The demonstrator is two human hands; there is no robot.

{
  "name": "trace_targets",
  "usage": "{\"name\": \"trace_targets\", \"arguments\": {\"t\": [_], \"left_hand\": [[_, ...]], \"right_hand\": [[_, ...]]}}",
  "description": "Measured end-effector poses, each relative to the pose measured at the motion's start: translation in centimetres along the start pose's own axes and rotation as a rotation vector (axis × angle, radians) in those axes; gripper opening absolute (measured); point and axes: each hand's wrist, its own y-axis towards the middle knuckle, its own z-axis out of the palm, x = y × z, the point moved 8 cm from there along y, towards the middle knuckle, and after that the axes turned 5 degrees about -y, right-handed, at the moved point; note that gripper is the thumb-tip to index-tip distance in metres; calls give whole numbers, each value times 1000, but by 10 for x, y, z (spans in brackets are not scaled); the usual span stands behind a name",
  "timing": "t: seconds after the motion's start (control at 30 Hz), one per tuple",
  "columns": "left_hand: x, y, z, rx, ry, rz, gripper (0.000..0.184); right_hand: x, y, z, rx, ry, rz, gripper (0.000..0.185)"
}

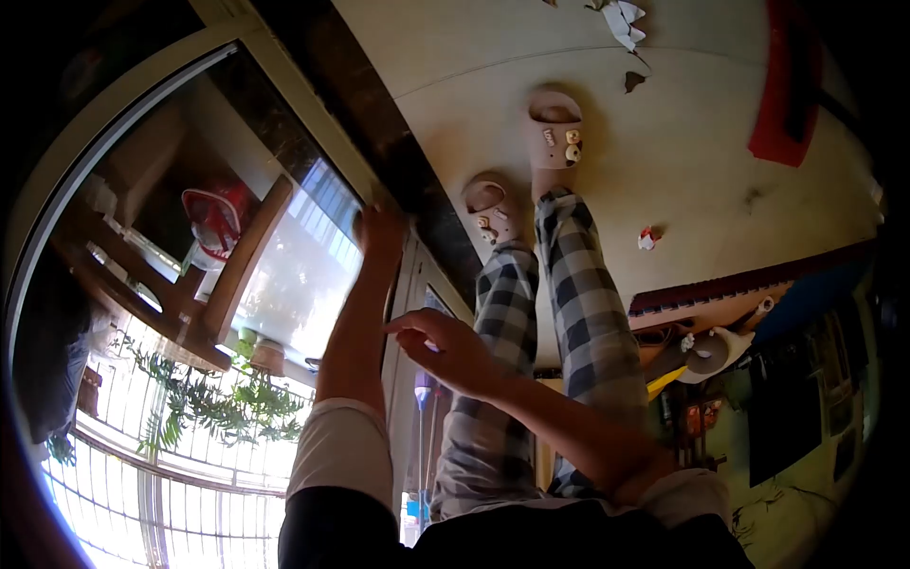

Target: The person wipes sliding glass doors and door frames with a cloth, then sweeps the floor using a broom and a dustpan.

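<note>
My left hand (381,230) reaches forward to the metal frame of a glass door (336,142) and closes around its edge; the fingers are partly in shadow. In front of my body, my right hand (444,353) hangs in the air above my checked trouser legs (588,284), holding nothing, with the fingers loosely bent and the index finger pointing left. Pinkish slippers (557,142) with small charms are on my feet, beside the dark door sill (431,204).
Through the glass show a wooden piece of furniture (248,261), a red and clear container (216,226), green plants (237,403) and a barred railing (190,484). White scraps (623,24) and a dry leaf (634,82) lie on the pale floor. A red object (787,95) is at right.
</note>
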Motion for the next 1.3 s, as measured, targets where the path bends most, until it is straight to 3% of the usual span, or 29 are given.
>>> {"name": "trace_targets", "arguments": {"t": [0.03,0.07,0.1,0.13,0.23,0.3,0.37,0.4,0.43,0.47,0.5,0.53,0.6,0.67,0.7,0.8,0.87,1.0,1.07,1.1,1.17,1.2,1.3], "left_hand": [[11,31,2,-261,404,242,35],[16,34,-74,-369,273,93,34],[47,81,-74,-519,283,59,31],[39,81,-123,-599,600,149,29],[44,90,-192,-631,501,202,28],[45,89,-183,-378,713,-20,31],[41,84,-139,-549,645,68,29],[31,72,-113,-367,600,130,31],[36,60,-88,-341,319,8,33],[26,40,-68,-178,242,-13,35],[40,47,4,-99,70,-38,39],[4,1,-13,-39,382,165,42],[-10,-37,14,-210,547,276,32],[-12,-54,27,3,573,343,32],[-13,-57,25,2,574,350,32],[-7,-40,34,-135,502,261,30],[-7,-37,37,-85,496,291,29],[-16,-50,23,-14,489,349,29],[-18,-51,25,-92,519,322,30],[-16,-49,36,-6,535,290,32],[-17,-55,48,-24,525,249,33],[-19,-54,46,-70,503,201,33],[-32,-73,53,77,431,115,34]], "right_hand": [[-4,0,0,6,-36,40,24],[-5,0,-1,7,-59,62,25],[-9,0,0,0,-3,73,24],[-14,0,1,-5,51,85,22],[-21,-1,3,-4,81,67,23],[-19,-3,6,2,67,50,23],[-10,-1,7,4,50,20,23],[-1,-1,6,-3,47,-8,23],[7,-2,6,-11,46,-37,22],[7,-2,6,-15,45,-49,22],[6,-2,5,-51,50,-90,21],[7,-3,4,-84,60,-130,21],[7,-12,0,-117,68,-157,19],[15,-29,-8,-183,-137,-145,19],[30,-40,-10,-166,-140,-166,19],[52,-65,-6,-1,-72,-148,20],[42,-66,-6,45,24,-171,21],[-60,-68,-18,-118,-59,1,26],[-110,-84,-20,-118,-29,55,19],[-124,-90,-21,-106,-16,58,19],[-149,-108,-10,66,-247,74,22],[-150,-110,-14,55,-238,74,22],[-137,-96,-35,-100,-37,-23,22]]}}
